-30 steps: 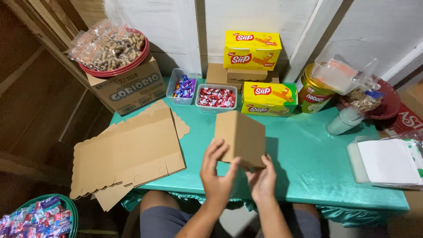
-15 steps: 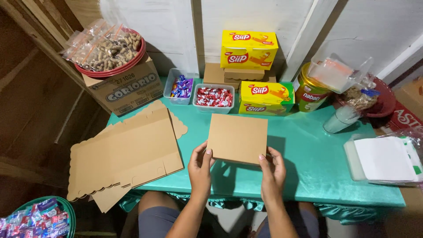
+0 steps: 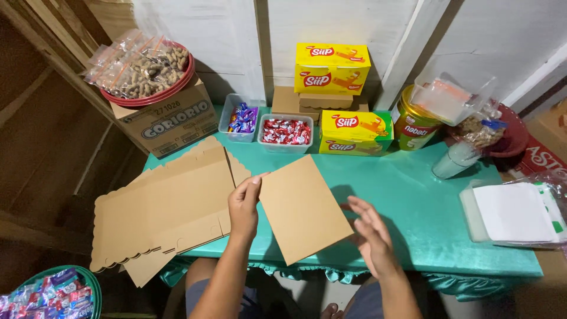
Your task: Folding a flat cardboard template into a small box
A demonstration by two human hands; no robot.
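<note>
Since half a second ago, the plain brown cardboard box (image 3: 302, 208) has tilted, its long axis now running diagonally. Left hand (image 3: 244, 207) pinches its upper-left edge; right hand (image 3: 372, 236) hovers spread and empty just beside its right corner.

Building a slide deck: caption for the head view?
Left hand holds brown cardboard box over teal table; right hand open.

I see the folded box (image 3: 301, 210) at the tabletop (image 3: 425, 201) centre; flat cardboard sheets (image 3: 165, 207) lie at nine o'clock, candy tubs (image 3: 287, 131) at twelve, a paper stack (image 3: 514, 212) at three.
</note>
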